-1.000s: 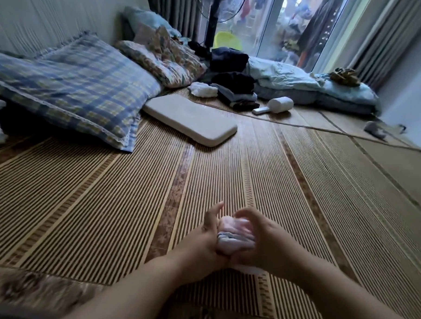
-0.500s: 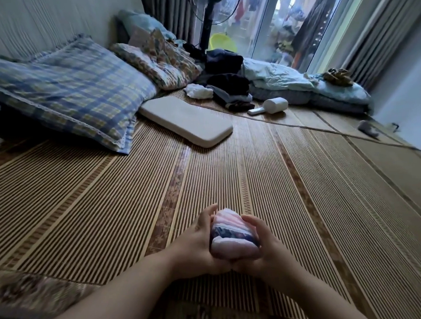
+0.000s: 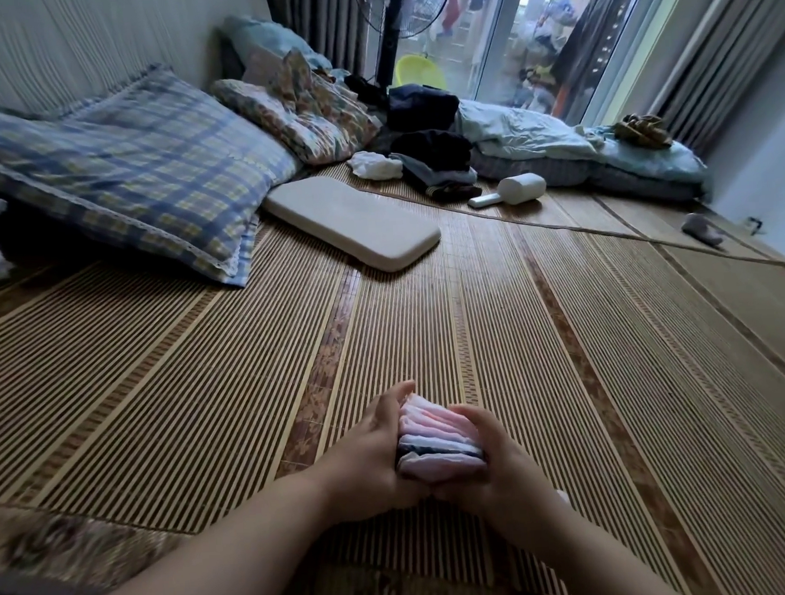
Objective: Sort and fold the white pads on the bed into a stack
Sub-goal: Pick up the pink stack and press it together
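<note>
Near centre of a bamboo mat covering the bed, with a blue plaid pillow at far left. The left hand presses the left side of a bundle of folded pads, fingers curled round it and thumb raised along its far edge. The bundle lies directly between the two palms. Its long axis runs left to right, and its white, pink and one dark layer edges face the viewer. Whether it rests on the mat or is held just above it cannot be told. The right hand curls round the right side in a matching grip, and the heels of both hands meet under the near edge. Neither hand is nearer. Release would probably require both to part sideways. Far centre: a yellow basin, contents not visible. No container holds the pads.
</note>
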### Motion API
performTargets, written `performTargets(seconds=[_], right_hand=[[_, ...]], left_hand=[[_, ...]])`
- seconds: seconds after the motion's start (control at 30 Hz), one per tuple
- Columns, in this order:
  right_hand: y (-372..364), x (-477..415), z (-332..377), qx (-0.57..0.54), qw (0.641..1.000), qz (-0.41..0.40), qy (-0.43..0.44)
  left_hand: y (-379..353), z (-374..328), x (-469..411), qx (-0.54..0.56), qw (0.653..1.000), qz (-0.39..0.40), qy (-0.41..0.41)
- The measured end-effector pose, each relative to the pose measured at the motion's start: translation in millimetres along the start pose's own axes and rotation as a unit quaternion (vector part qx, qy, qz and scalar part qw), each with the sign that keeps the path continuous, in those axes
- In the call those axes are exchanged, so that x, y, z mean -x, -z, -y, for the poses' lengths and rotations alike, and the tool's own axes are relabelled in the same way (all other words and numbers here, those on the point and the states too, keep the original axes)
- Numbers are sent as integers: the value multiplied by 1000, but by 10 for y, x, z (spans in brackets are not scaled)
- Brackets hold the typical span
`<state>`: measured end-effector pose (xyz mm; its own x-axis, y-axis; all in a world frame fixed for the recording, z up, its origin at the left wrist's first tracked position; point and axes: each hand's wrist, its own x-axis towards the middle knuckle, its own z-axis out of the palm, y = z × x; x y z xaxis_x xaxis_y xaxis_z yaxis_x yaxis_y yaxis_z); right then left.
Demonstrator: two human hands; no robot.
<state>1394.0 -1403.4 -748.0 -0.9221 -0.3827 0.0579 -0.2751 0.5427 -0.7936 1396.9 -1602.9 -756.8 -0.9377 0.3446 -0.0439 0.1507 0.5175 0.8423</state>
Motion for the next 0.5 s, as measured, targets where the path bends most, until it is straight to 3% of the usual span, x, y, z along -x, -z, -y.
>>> performTargets(seconds=[0.17,0.27,0.37,0.5], right_hand=[[28,-1,98,-89,995,-17,-33],[118,53,252,-221,973,-36,-58],[239,127,506,-272,955,-97,-71],[370,291,824,-259,953,-129,-89]], left_hand=[[-1,-90,-2,46,999,2,19],[58,-268,3,197,980,13,28],[97,-528,86,347,936,-40,36],[84,-899,363,341,936,-68,55]])
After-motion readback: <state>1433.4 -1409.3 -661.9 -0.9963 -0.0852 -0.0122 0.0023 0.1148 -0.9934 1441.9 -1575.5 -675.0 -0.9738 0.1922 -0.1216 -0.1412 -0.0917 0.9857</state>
